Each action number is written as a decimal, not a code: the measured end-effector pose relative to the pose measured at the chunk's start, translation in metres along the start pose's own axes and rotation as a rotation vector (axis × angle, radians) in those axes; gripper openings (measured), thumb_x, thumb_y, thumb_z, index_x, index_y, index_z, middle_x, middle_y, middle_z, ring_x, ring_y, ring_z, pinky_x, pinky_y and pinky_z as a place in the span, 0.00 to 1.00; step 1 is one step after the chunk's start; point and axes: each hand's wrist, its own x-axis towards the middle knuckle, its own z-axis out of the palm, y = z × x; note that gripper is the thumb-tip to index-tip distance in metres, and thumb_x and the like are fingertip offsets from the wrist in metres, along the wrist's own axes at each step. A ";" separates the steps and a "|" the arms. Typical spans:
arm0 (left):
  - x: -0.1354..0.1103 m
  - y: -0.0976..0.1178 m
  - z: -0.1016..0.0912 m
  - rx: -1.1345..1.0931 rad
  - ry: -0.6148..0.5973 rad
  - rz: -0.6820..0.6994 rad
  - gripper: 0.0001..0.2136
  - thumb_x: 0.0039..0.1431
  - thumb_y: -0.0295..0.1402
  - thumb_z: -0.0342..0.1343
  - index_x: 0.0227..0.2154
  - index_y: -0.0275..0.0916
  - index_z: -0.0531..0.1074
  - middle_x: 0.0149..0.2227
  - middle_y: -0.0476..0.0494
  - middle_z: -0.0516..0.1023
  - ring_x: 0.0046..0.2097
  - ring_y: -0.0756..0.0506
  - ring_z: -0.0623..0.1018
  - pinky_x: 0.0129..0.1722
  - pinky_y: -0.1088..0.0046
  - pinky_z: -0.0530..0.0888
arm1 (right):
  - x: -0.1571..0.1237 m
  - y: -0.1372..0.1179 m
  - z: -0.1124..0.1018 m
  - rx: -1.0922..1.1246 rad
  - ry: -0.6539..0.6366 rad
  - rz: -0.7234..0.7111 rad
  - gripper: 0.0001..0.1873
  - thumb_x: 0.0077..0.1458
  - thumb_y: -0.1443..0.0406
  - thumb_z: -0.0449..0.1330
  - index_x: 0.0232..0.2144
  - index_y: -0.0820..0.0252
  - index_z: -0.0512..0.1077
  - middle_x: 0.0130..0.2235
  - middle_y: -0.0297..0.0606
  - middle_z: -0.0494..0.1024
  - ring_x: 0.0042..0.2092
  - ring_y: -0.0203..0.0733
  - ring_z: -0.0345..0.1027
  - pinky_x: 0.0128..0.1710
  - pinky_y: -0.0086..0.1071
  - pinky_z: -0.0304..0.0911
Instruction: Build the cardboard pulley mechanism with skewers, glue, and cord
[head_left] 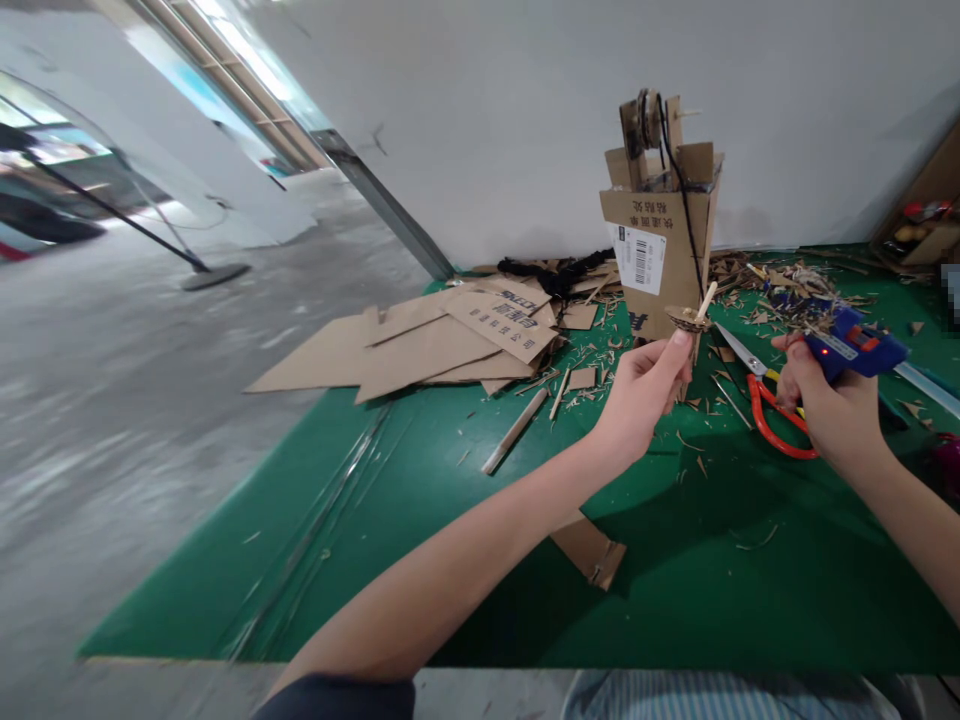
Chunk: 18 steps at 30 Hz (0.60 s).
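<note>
Pinched in the fingers of my left hand (651,385) is a small cardboard disc (687,319) with a thin wooden stick (706,300) through it. My right hand (829,395) is wrapped round a blue glue gun (862,343), whose small red light is lit; a clear glue stick (930,388) juts from its back. Between my hands, red-handled scissors (780,430) lie on the table, partly hidden by my right hand. Behind my left hand stands a tall cardboard box (660,240) with a spool-like wheel (649,120) on top and a black cord hanging down.
Flat cardboard sheets (442,345) are heaped at the left of the green table (375,560). Cardboard scraps (795,285) litter its back. A wooden rod (514,432) and a cardboard strip (589,550) lie nearer. A white wall (510,130) rises behind; an open box (926,215) stands far right.
</note>
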 end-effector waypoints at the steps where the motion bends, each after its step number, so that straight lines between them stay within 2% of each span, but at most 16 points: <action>1: 0.000 0.000 0.000 -0.015 -0.012 -0.003 0.26 0.55 0.55 0.60 0.17 0.38 0.64 0.14 0.58 0.51 0.17 0.57 0.53 0.18 0.76 0.49 | 0.000 0.001 0.000 0.000 0.000 0.002 0.24 0.45 0.43 0.70 0.31 0.56 0.74 0.17 0.24 0.62 0.17 0.31 0.57 0.17 0.32 0.57; 6: -0.001 0.001 0.001 -0.061 -0.059 -0.046 0.25 0.54 0.55 0.61 0.19 0.38 0.64 0.14 0.59 0.51 0.17 0.57 0.52 0.17 0.77 0.47 | 0.000 0.003 -0.002 -0.012 0.007 0.016 0.24 0.46 0.44 0.70 0.32 0.55 0.75 0.18 0.26 0.64 0.18 0.33 0.58 0.17 0.33 0.57; 18: -0.002 0.001 0.002 -0.053 -0.028 -0.019 0.25 0.53 0.55 0.62 0.16 0.38 0.69 0.11 0.58 0.50 0.15 0.57 0.49 0.17 0.74 0.44 | 0.000 0.003 -0.001 -0.032 -0.022 0.022 0.23 0.48 0.43 0.69 0.31 0.54 0.75 0.18 0.27 0.62 0.18 0.34 0.56 0.17 0.34 0.55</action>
